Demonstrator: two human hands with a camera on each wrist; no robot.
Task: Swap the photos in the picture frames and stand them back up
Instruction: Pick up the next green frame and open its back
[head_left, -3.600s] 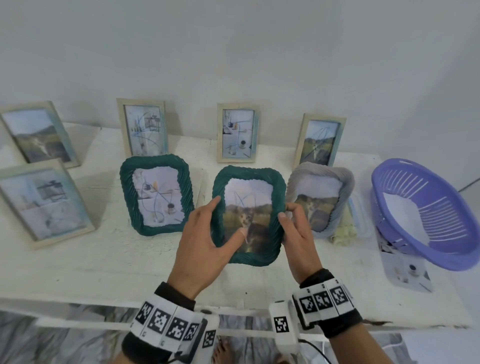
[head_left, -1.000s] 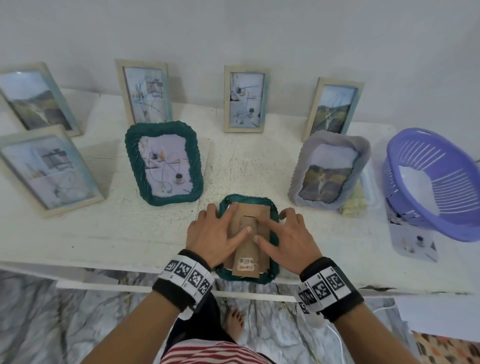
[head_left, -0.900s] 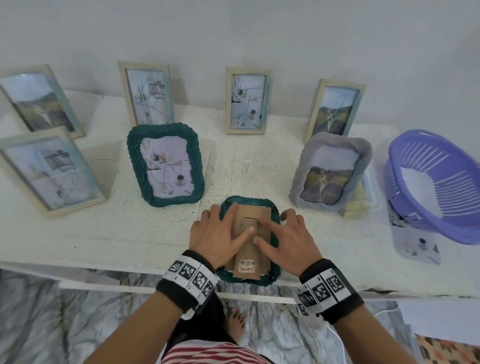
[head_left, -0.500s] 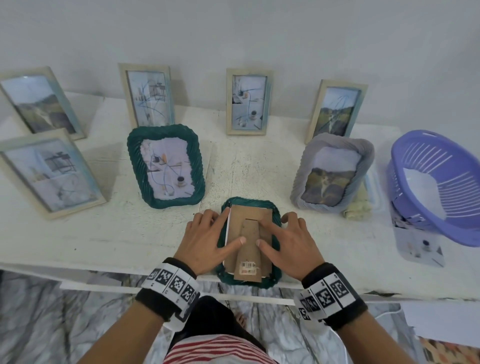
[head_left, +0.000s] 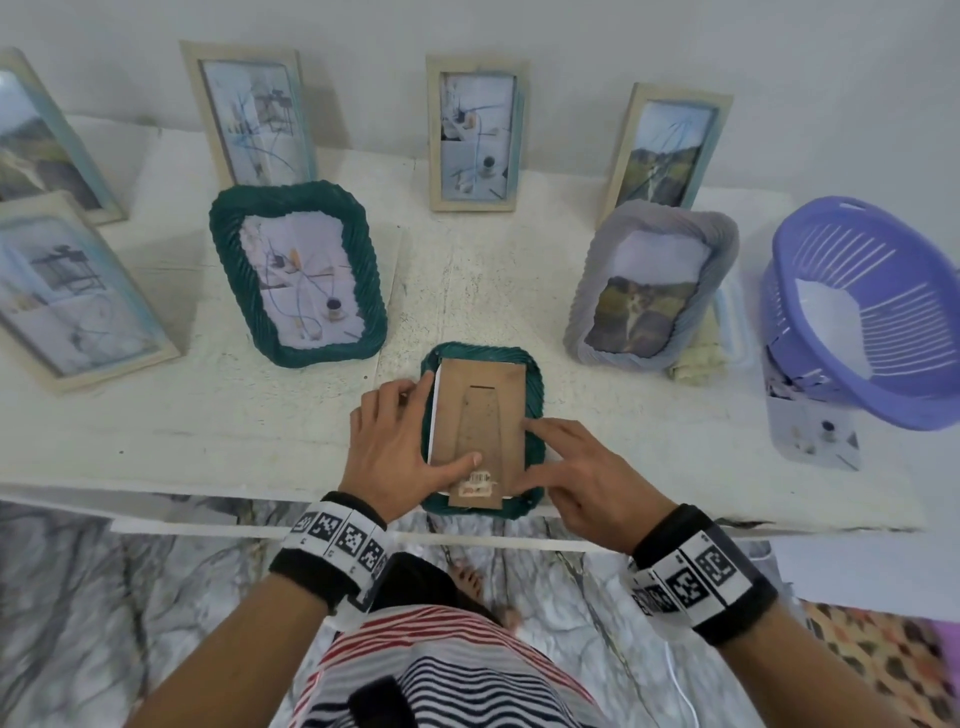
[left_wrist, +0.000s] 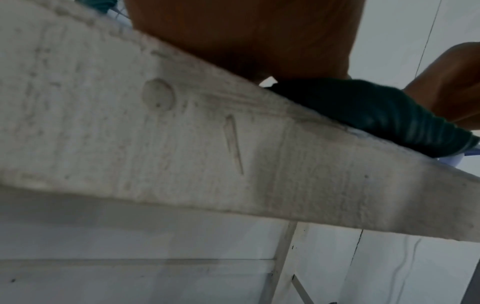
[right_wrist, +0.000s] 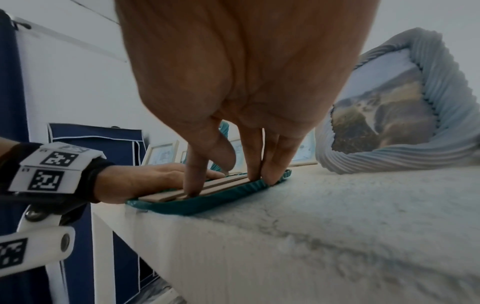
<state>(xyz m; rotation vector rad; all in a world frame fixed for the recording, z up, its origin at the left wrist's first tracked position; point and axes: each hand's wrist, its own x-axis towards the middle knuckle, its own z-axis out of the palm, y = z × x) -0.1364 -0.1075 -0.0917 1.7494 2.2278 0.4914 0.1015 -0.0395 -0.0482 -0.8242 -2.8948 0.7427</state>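
Observation:
A green woven frame (head_left: 535, 387) lies face down at the table's front edge, its brown cardboard back (head_left: 480, 415) up. A white photo edge (head_left: 435, 415) shows along the back's left side. My left hand (head_left: 426, 436) rests on the frame's left rim, thumb flat on the cardboard. My right hand (head_left: 535, 457) presses straight fingertips (right_wrist: 193, 185) on the cardboard and the right rim. The wrist views show the frame (left_wrist: 376, 115) (right_wrist: 207, 202) flat on the table. Another green frame (head_left: 298, 273) and a grey frame (head_left: 652, 283) stand behind.
Several pale wooden frames (head_left: 475, 135) stand along the wall and at the left. A purple basket (head_left: 872, 312) sits at the right, with a loose photo (head_left: 810, 434) lying below it. The white table's front edge (head_left: 260, 470) runs just under my wrists.
The green frame, held upright facing me 3.6 s ago, now lies face down. Within the last second my left hand slid to its left rim and a white photo edge appeared beside the cardboard.

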